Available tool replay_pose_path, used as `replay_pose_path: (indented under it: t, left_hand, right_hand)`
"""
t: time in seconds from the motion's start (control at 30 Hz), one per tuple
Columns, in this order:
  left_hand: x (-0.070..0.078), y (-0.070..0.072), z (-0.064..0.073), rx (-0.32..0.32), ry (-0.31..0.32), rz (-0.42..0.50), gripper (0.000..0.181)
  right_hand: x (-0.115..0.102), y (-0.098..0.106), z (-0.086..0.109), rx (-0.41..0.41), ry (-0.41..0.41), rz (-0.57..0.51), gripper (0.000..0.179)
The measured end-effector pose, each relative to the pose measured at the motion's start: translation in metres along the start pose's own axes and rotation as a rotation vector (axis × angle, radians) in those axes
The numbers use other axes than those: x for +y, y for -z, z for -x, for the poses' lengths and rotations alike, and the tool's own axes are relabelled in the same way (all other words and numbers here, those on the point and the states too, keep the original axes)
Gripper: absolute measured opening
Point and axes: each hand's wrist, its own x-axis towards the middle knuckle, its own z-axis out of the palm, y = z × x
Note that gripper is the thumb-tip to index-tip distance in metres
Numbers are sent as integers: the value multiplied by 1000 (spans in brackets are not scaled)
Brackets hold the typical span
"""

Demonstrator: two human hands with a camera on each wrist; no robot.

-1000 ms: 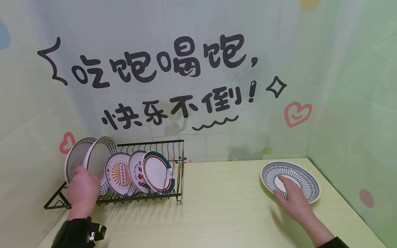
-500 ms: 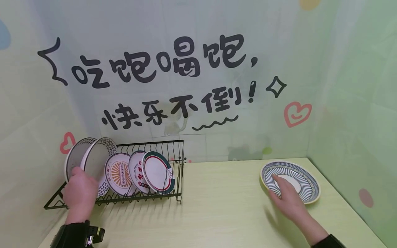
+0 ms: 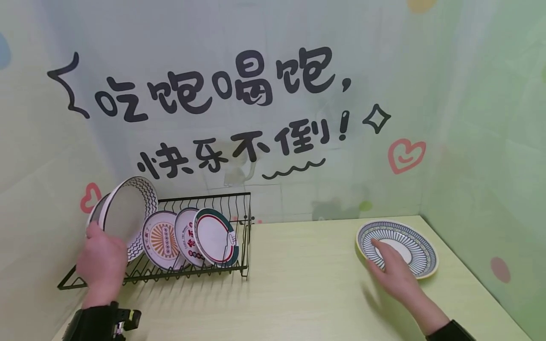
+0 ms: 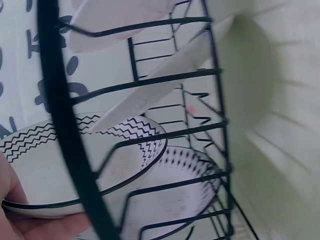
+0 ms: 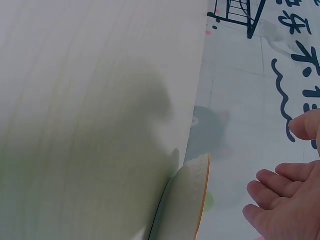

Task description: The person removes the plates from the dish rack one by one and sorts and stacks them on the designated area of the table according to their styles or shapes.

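Note:
My left hand [image 3: 102, 263] grips the rim of a deep white bowl [image 3: 128, 213] with black zigzag bands inside, tilted in the dish rack. In the left wrist view, thumb and fingers pinch the edge of this zigzag bowl [image 4: 100, 170]. A second bowl [image 4: 170, 195], with dark dashes round its inner wall, stands behind it, mostly covered in the head view. At the right, my right hand [image 3: 396, 272] hovers over a blue-and-white striped plate [image 3: 422, 251]. Its fingers are spread and relaxed, holding nothing, as the right wrist view shows beside the plate's edge [image 5: 187, 200].
The black wire dish rack [image 3: 204, 197] stands against the back wall at left. It also holds a sunburst plate [image 3: 164, 239], a plate with red lettering [image 3: 187, 234] and a green-rimmed plate [image 3: 215, 237]. The pale wooden table [image 3: 294, 274] stretches between rack and striped plate.
My left hand has shifted left, and the zigzag bowl has risen and moved left, covering more of the second bowl. My right hand has drifted slightly left. The head view has turned a little.

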Motion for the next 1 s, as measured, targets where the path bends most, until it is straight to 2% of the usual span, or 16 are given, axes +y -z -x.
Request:
replay_pose_path:
  t: [0.13,0.33,0.63,0.83,1.0]
  left_hand:
    - [5,7,-1,45,7,27,34]
    - [13,17,-3,93,10,58,41]
    - [28,31,-1,182,88,193,51]
    - [40,37,2,257,65,276,50]
    - [53,39,10,314,25,346,48]
  right_hand:
    - [-2,-1,-1,15,13,-4,53]
    - [-6,-2,-2,62,50,-5,53]
    - [-16,-2,-5,92,98,-14,52]
    - [-25,-1,-6,89,100,-33,53]
    - [-29,-2,-8,92,106,-36,55]
